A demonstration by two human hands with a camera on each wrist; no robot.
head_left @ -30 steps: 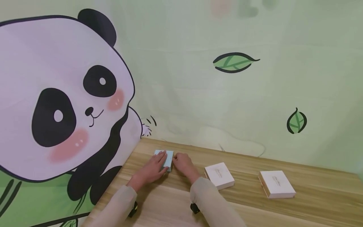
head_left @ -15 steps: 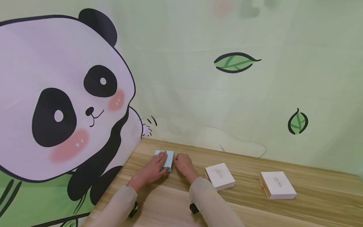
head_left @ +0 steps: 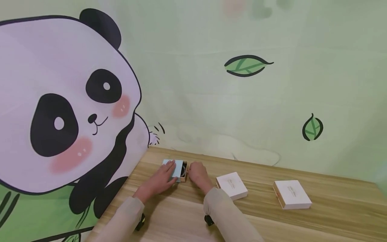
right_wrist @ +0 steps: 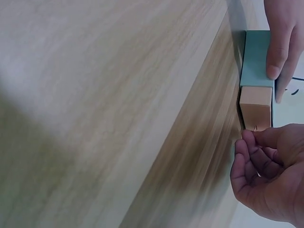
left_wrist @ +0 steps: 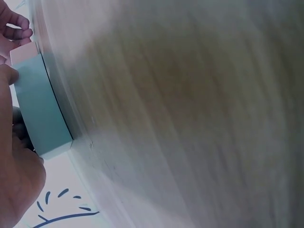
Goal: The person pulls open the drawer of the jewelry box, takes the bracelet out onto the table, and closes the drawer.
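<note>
A light blue drawer box [head_left: 178, 167] lies on the wooden table, with its tan inner drawer [right_wrist: 256, 114] partly out on the right. Inside the drawer's open strip is black, with a curved grey edge too small to identify. My left hand [head_left: 162, 177] rests on the sleeve, fingers extended across the top and thumb at the near side. At the drawer's front, my right hand [head_left: 198, 174] pinches a small pull tab [right_wrist: 255, 128] between thumb and index finger; the other fingers are curled. The tab is mostly hidden by the fingertips.
Two white boxes with gold print stand to the right, a nearer white box [head_left: 232, 185] by my right forearm and a farther white box [head_left: 292, 194]. Behind the table [head_left: 178, 211] hangs a green cloth [head_left: 193, 84] with a panda and leaves.
The drawer has slid out to the right from the blue sleeve, exposing its dark inside. My right hand has moved slightly right with it, while the left hand stays on the sleeve.
</note>
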